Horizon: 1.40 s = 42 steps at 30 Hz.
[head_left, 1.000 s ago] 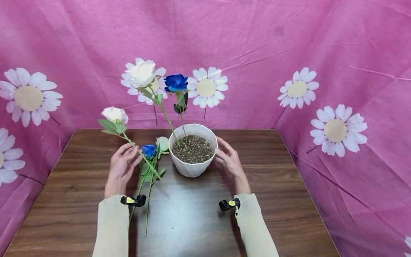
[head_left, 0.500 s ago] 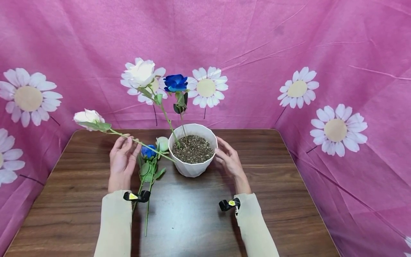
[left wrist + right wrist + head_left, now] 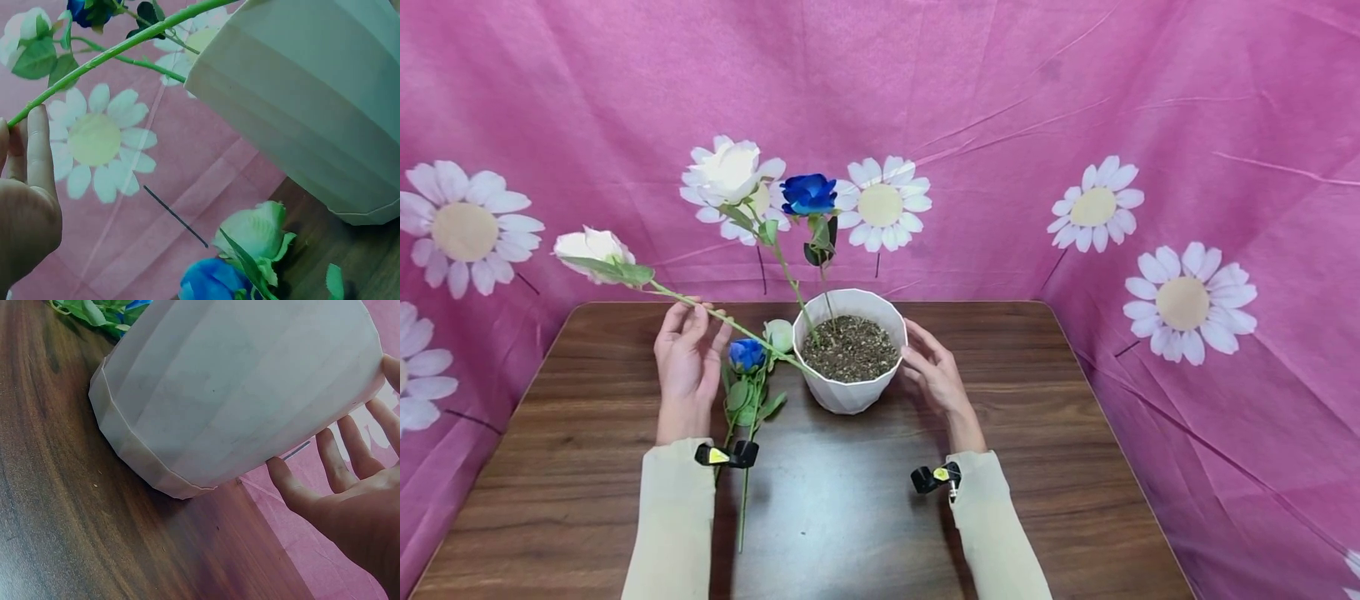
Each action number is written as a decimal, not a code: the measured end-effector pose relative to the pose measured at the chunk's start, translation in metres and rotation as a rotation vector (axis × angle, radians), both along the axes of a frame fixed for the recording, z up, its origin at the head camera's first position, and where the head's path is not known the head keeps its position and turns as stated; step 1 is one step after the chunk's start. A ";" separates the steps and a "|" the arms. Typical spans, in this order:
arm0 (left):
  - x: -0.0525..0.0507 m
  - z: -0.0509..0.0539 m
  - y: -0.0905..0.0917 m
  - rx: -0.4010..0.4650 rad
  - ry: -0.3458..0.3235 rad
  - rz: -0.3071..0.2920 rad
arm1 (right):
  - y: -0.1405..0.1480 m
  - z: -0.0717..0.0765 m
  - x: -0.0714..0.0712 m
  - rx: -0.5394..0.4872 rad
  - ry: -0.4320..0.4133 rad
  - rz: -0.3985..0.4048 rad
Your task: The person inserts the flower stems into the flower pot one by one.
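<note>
Plenty of room in front of the white pot (image 3: 848,397), bare table (image 3: 850,508) there! Left of it, congestion: the left hand (image 3: 688,362) and tilted white rose (image 3: 595,252) block the way, above a lying blue rose (image 3: 747,355). Soil (image 3: 861,358) toward the pot's right offers an opening; outside, the right hand (image 3: 937,371) bars that wall.

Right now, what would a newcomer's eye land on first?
Likely the pink backdrop with its printed daisies, behind the table. Then the white rose and blue rose standing in the pot of soil, at centre, and a second white rose slanting from the left hand toward the pot.
</note>
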<state>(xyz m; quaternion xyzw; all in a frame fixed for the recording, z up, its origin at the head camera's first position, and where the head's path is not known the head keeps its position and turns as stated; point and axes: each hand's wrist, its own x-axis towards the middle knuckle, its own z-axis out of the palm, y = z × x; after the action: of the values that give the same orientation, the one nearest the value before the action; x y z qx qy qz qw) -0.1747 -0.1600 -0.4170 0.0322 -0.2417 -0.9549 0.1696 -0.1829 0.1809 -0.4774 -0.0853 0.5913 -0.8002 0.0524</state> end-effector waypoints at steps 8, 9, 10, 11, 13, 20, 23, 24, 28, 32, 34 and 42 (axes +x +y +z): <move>-0.004 0.022 0.014 -0.097 0.076 0.037 | 0.001 0.000 0.000 0.021 0.008 -0.017; -0.004 0.025 0.016 -0.102 0.091 0.042 | 0.002 -0.002 -0.001 0.025 0.014 -0.012; -0.004 0.028 0.018 -0.108 0.105 0.046 | 0.002 -0.003 -0.001 0.027 0.017 -0.009; -0.004 0.031 0.020 -0.122 0.125 0.052 | 0.002 -0.003 -0.001 0.028 0.021 -0.006; -0.004 0.037 0.025 -0.161 0.162 0.066 | 0.002 -0.002 0.000 0.026 0.018 -0.008; -0.010 0.041 0.049 -0.343 0.221 0.082 | -0.001 0.006 0.001 -0.005 -0.022 -0.024; -0.012 0.037 0.060 -0.368 0.202 0.079 | 0.000 0.005 0.001 -0.002 -0.040 -0.019; -0.013 0.036 0.064 -0.385 0.195 0.083 | 0.000 0.005 0.001 -0.001 -0.041 -0.018; -0.015 0.034 0.078 -0.452 0.185 0.086 | -0.001 0.004 0.002 0.010 -0.031 -0.017; -0.020 0.034 0.092 -0.588 0.200 0.096 | -0.001 0.003 0.002 0.016 -0.028 -0.023; -0.023 0.035 0.098 -0.703 0.219 0.113 | -0.001 0.002 0.002 0.014 -0.029 -0.024; -0.032 0.044 0.118 -1.019 0.270 0.119 | -0.001 0.002 0.001 0.016 -0.023 -0.021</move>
<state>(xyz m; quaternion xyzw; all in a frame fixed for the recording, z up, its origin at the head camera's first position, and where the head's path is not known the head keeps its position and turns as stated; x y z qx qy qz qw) -0.2063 -0.0417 -0.3730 -0.1636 -0.6488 -0.7009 0.2471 -0.1815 0.1802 -0.4759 -0.0696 0.5980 -0.7968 0.0515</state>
